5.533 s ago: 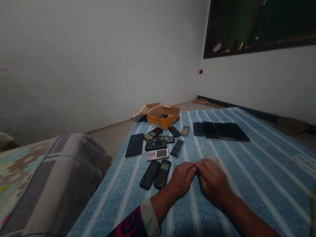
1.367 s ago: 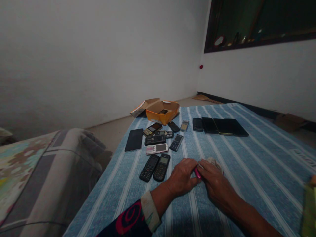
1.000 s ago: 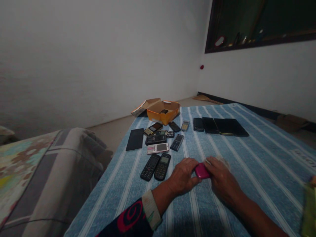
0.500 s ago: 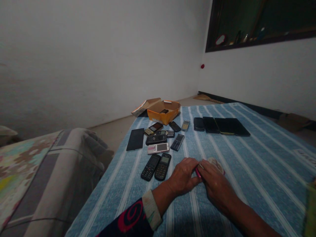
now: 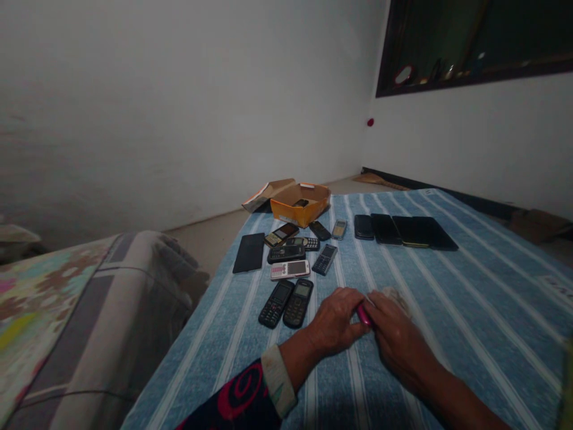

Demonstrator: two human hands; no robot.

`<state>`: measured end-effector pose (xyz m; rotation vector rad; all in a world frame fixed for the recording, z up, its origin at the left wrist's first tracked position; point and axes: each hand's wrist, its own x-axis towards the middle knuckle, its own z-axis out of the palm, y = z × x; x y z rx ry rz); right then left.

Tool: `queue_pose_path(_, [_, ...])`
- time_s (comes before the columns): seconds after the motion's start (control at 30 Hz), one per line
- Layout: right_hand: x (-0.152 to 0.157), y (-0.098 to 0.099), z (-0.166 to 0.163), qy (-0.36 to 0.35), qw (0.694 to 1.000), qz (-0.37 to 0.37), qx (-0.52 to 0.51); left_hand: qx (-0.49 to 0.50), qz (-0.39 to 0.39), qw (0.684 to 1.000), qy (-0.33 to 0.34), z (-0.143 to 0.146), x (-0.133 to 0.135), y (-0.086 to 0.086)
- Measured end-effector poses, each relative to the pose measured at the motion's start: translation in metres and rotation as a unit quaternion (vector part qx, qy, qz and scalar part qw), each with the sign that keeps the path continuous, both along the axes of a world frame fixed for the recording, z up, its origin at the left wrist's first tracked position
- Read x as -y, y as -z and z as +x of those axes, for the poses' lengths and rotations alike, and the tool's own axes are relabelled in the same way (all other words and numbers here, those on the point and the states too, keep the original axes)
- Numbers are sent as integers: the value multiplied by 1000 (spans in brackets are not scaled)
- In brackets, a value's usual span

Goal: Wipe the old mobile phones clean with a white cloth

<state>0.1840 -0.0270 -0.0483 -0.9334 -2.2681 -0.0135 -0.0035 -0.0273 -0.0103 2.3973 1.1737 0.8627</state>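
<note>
My left hand is closed on a small glossy pink phone-like object, mostly hidden by my fingers. My right hand bends over the object's right side, its fingertips against it. A crumpled whitish cloth shows from beneath and behind that hand. Left of my hands, two dark keypad phones lie side by side. Beyond them are a white-and-pink phone, a grey keypad phone and several other phones.
An open orange cardboard box with a phone inside stands at the far end. Black flat devices lie in a row at the right, and a black slab at the left. Everything rests on a blue striped cloth. A draped piece of furniture stands left.
Both hands stay together in about the same place. More of the pink object's edge now shows between them, and less of the whitish cloth. The whole view has shifted slightly.
</note>
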Motion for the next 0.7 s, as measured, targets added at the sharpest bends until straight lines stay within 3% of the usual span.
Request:
queue_pose_path(0.17, [5, -6, -5, -26, 999, -34, 11, 12, 1, 1000, 0, 0, -1, 1])
queue_pose_path(0.37, [0, -13, 4, 45, 996, -26, 67, 16, 0, 1000, 3, 1, 0, -1])
queue_pose_path(0.7, [1, -6, 2, 65, 996, -19, 64, 8, 8, 1000, -2, 0, 1, 0])
